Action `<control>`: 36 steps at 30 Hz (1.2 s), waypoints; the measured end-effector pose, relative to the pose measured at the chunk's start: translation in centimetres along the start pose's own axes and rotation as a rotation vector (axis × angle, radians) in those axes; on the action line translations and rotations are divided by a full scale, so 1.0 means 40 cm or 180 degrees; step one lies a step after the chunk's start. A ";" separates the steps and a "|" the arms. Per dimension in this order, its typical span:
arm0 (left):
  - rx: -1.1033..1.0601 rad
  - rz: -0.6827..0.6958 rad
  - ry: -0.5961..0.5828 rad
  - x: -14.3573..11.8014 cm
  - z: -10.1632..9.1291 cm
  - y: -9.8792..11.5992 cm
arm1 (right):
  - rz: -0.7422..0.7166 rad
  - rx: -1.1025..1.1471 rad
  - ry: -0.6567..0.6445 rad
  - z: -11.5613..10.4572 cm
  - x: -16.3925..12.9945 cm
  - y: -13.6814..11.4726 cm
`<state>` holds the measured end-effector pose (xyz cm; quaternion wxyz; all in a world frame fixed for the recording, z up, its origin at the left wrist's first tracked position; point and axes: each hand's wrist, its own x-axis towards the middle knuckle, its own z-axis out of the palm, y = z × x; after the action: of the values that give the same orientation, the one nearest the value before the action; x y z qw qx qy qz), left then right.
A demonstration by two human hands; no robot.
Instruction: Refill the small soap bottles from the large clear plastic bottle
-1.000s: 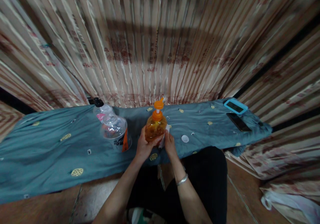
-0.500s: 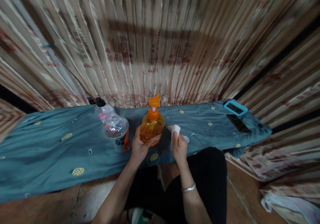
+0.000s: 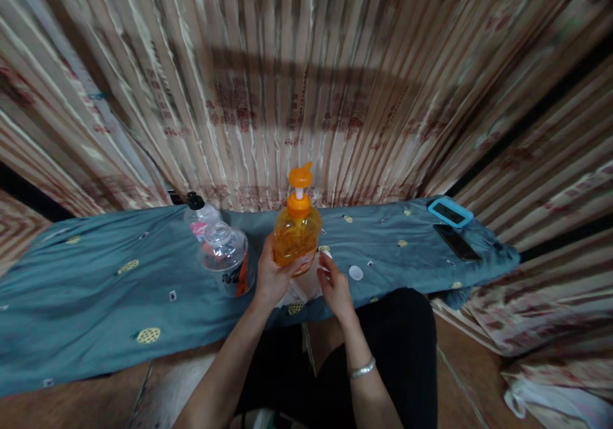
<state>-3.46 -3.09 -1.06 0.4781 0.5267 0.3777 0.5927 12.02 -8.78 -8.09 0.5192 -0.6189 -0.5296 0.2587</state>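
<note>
In the head view, an orange pump bottle is held off the cloth, nearly upright. My left hand is wrapped round its lower left side. A thin white tissue hangs spread out below and beside the bottle's base. My right hand is at the tissue's right edge with fingers bent, seemingly pinching it; the grip is partly hidden. A small white disc lies on the cloth just right of that hand.
To the left stand a clear plastic container with an orange and black label and a clear bottle with a black top. A blue-framed device and a dark phone lie right on the teal cloth. A pleated curtain hangs behind.
The bottle has risen slightly in my left hand. The tissue, bunched upright in my right hand before, is now spread lower under the bottle; my right hand has shifted left.
</note>
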 end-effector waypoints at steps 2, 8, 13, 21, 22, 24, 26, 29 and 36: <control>-0.0018 0.0020 -0.0056 0.020 0.027 -0.009 | -0.0154 -0.0049 0.0054 -0.018 0.000 -0.017; 0.0305 -0.0075 -0.0170 0.080 0.116 -0.031 | -0.0324 -0.0374 0.0365 0.010 0.077 -0.054; 0.0342 -0.0174 -0.0199 0.130 0.176 -0.071 | -0.0048 -0.0609 0.0654 0.024 0.174 -0.015; 0.0615 -0.0102 -0.0615 0.202 0.246 -0.137 | 0.0406 -0.0824 0.0873 0.001 0.282 0.056; 0.0604 -0.0086 -0.0698 0.208 0.251 -0.149 | 0.0450 -0.0840 0.0920 -0.003 0.291 0.065; 0.0565 0.0032 -0.0728 0.215 0.257 -0.175 | 0.0524 -0.0873 0.0982 -0.011 0.308 0.080; 0.0601 0.0135 -0.0668 0.212 0.250 -0.200 | 0.0583 -0.0918 0.0999 -0.017 0.322 0.091; 0.0754 0.0170 -0.0680 0.181 0.215 -0.229 | 0.0679 -0.1006 0.1002 -0.021 0.340 0.096; 0.1357 0.0734 -0.0952 0.027 0.049 -0.240 | 0.0719 -0.1146 0.1110 -0.003 0.363 0.097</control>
<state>0.09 0.30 -9.61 0.3364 0.7365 0.3567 0.4661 18.04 4.98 -8.28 0.4521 -0.7915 -0.3973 0.1062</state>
